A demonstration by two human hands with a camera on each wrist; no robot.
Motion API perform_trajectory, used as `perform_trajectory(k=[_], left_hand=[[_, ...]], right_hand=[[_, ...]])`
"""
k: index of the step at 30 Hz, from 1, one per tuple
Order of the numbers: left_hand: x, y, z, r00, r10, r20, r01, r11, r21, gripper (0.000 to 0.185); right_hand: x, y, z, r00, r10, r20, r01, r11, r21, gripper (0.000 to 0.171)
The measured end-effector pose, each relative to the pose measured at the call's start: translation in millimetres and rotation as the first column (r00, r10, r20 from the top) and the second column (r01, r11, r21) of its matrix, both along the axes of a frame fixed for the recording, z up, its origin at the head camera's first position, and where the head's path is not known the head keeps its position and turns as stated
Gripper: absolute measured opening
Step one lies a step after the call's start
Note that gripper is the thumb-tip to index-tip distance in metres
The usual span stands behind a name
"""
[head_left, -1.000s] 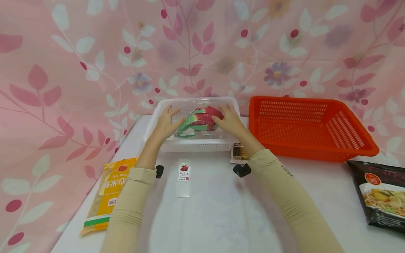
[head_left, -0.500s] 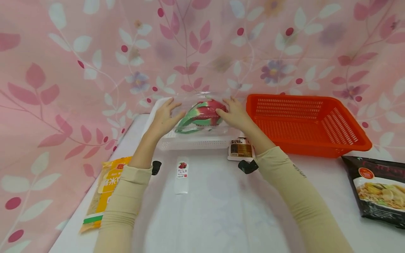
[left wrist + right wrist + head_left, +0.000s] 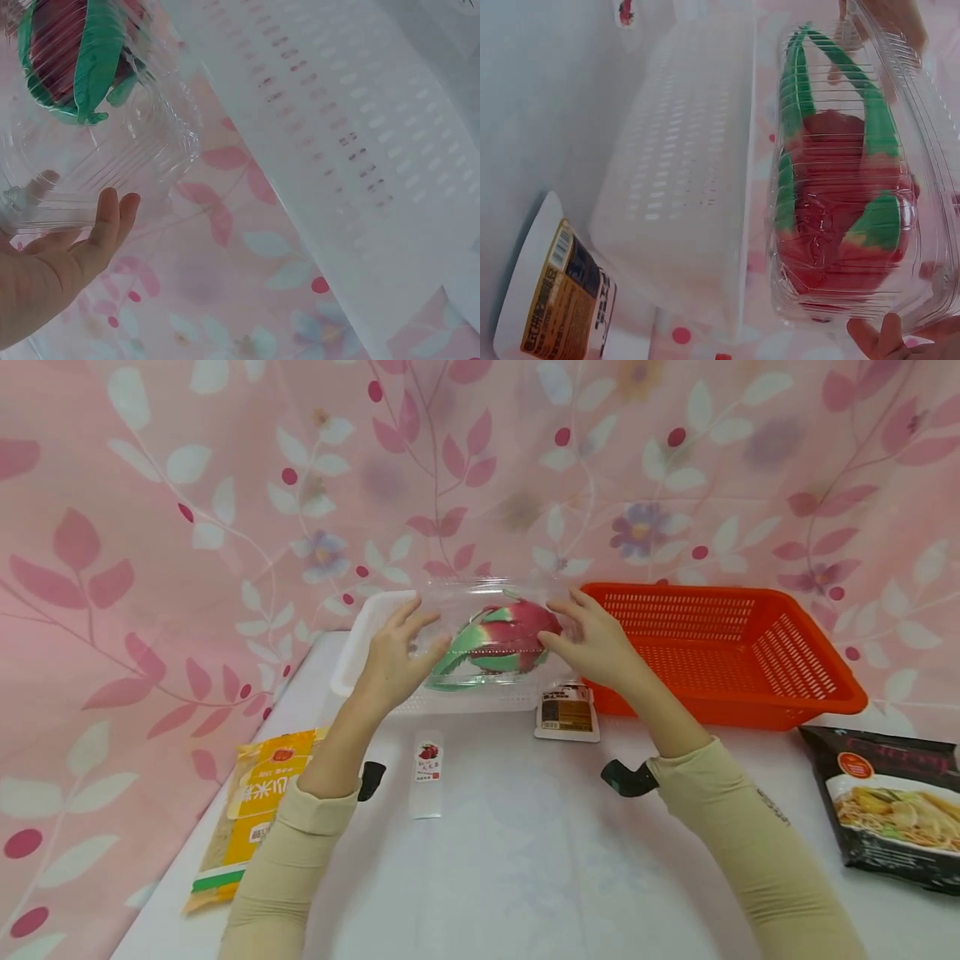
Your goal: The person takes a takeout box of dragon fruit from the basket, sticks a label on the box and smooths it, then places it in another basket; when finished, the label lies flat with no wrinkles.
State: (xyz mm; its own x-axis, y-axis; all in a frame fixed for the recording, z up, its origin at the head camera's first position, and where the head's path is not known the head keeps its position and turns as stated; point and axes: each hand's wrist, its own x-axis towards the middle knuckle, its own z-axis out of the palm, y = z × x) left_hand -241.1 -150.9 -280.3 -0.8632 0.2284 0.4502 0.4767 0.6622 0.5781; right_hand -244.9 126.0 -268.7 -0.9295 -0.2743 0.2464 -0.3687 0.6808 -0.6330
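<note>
The left hand (image 3: 393,656) and the right hand (image 3: 596,643) grasp a clear plastic clamshell box (image 3: 498,631) between them, fingers spread and curled against its two ends. Inside the box lies a red dragon fruit (image 3: 517,631) with green scales. The left wrist view shows the left hand's fingers (image 3: 109,225) cupped under the ribbed wall of the box; the right wrist view shows only the right hand's fingertips (image 3: 889,337) at the box's corner.

A second ago the box sat down inside the white basket (image 3: 360,635), with both hands on it. Now it is lifted clear of that basket, held above its front right part, and has shifted to the right, so that the right hand is in front of the left rim of the orange basket (image 3: 720,652). Both arms have swung rightward with it.

On the white surface (image 3: 525,860), a small brown-labelled tub (image 3: 567,714) lies just in front of the white basket, below the box. A narrow clear sachet (image 3: 427,772) lies near the left forearm, a yellow packet (image 3: 251,814) at the left edge, and a black noodle packet (image 3: 892,806) at the far right.
</note>
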Motion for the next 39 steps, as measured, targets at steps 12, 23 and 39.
perform_trajectory(k=[12, 23, 39], left_hand=[[44.2, 19.2, -3.2, 0.997, -0.061, -0.038, 0.059, 0.998, -0.031, 0.050], [89.1, 40.4, -19.4, 0.997, -0.075, 0.005, 0.075, 0.987, -0.140, 0.052], [121.8, 51.2, -43.7, 0.987, -0.150, -0.060, 0.133, 0.967, -0.219, 0.049]], right_hand=[[51.3, 29.4, 3.5, 0.999, -0.025, -0.024, 0.026, 0.999, 0.032, 0.059], [94.9, 47.6, -18.7, 0.988, -0.033, -0.151, 0.032, 0.999, -0.014, 0.044], [143.5, 67.1, -49.3, 0.977, -0.041, -0.208, 0.048, 0.998, 0.029, 0.044]])
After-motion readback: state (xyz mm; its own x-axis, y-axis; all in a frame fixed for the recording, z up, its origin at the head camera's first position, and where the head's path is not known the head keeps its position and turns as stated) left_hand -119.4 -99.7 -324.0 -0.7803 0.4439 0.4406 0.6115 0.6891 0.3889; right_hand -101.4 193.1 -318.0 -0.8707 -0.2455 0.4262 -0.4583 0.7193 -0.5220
